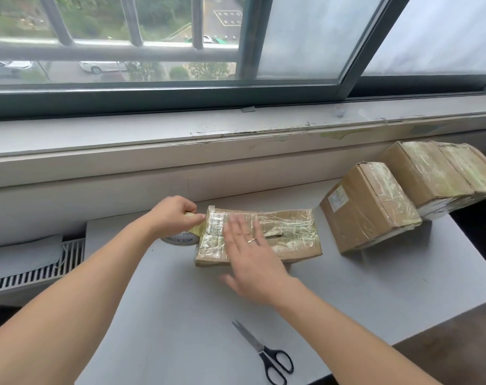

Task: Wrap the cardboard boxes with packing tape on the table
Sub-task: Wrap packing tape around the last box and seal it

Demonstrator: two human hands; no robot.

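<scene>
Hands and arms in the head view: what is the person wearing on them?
Both forearms are bare, no sleeves, gloves or watch in view. The right hand wears a thin band ring on one finger. The left hand shows no jewellery.

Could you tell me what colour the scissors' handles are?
Black; the scissors lie closed on the table, clearest in the head view.

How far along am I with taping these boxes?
Looks done: three taped boxes at the right. In hand: the flat box, your right hand smoothing tape while your left hand holds the tape roll. Left: cutting with the scissors.
</scene>
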